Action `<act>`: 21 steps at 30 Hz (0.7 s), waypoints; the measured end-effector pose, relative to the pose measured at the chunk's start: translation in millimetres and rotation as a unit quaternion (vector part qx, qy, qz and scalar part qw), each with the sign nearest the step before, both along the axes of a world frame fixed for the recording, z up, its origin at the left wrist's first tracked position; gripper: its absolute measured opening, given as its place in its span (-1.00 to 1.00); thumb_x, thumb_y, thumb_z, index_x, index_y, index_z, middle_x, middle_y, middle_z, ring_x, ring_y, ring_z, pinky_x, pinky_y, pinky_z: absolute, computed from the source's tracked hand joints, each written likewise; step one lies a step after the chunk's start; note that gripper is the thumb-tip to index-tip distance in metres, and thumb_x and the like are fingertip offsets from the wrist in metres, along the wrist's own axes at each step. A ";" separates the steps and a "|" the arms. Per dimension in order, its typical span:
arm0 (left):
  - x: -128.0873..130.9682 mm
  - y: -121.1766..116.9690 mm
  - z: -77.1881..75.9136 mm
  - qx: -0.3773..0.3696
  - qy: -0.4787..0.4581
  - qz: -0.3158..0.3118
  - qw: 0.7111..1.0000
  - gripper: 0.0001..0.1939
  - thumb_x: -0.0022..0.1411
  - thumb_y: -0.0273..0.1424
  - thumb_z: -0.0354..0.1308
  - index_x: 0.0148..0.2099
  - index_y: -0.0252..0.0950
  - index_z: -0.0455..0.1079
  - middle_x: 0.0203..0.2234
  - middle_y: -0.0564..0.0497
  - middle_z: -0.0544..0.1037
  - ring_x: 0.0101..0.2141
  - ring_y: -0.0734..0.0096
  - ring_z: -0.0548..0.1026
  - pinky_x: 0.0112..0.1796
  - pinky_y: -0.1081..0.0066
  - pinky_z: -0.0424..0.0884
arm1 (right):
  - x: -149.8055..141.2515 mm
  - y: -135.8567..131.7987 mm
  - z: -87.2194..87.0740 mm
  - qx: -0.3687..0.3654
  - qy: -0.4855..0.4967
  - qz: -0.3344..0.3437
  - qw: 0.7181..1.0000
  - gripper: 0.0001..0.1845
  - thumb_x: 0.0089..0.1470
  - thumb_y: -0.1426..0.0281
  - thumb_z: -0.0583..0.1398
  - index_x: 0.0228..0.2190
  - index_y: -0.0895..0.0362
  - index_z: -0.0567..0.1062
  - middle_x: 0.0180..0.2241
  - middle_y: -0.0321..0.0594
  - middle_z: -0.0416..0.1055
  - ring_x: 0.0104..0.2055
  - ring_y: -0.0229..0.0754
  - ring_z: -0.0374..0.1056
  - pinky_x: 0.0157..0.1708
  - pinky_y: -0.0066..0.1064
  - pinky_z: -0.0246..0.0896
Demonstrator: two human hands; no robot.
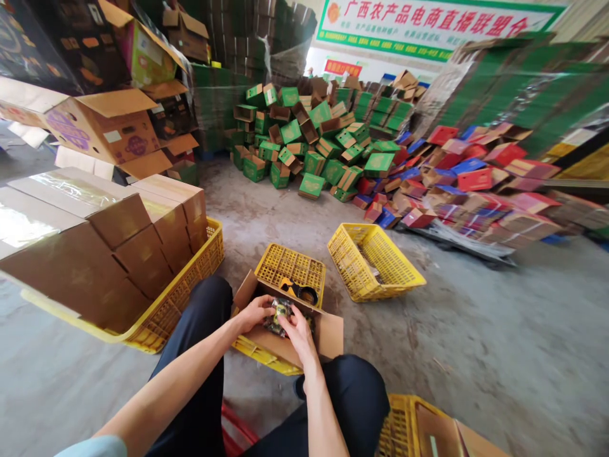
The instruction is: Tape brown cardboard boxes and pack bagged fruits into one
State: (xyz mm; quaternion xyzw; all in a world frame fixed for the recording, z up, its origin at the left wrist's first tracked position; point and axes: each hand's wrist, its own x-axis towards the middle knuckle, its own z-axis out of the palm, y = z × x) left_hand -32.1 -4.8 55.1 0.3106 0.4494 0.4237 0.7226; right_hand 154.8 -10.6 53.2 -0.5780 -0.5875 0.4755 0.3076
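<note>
An open brown cardboard box point(328, 333) rests on an upturned yellow plastic crate point(290, 263) between my knees. Both hands reach into it. My left hand point(254, 312) and my right hand point(295, 325) are curled around a small dark packet with yellow-green print point(280, 312), held over the box's opening. A tape dispenser point(301, 293) lies on the crate just behind the box.
A yellow crate point(190, 285) stacked with sealed brown cartons stands at my left. Another yellow crate point(375, 260) lies tilted ahead on the concrete floor. Piles of green boxes point(309, 139) and red and blue boxes point(466, 184) fill the back. A further crate point(409, 425) sits by my right knee.
</note>
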 end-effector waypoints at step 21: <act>-7.0 11.6 -15.2 0.068 0.154 0.043 0.985 -0.45 -0.16 -0.76 0.07 -0.13 -0.29 0.58 -0.01 -0.12 0.61 0.18 0.05 0.43 0.25 0.15 0.26 | -13.0 3.2 -13.4 0.105 -0.287 0.021 0.952 -0.43 0.11 0.58 0.16 0.17 0.17 0.47 0.13 0.03 0.48 0.20 0.03 0.41 0.24 -0.17 0.26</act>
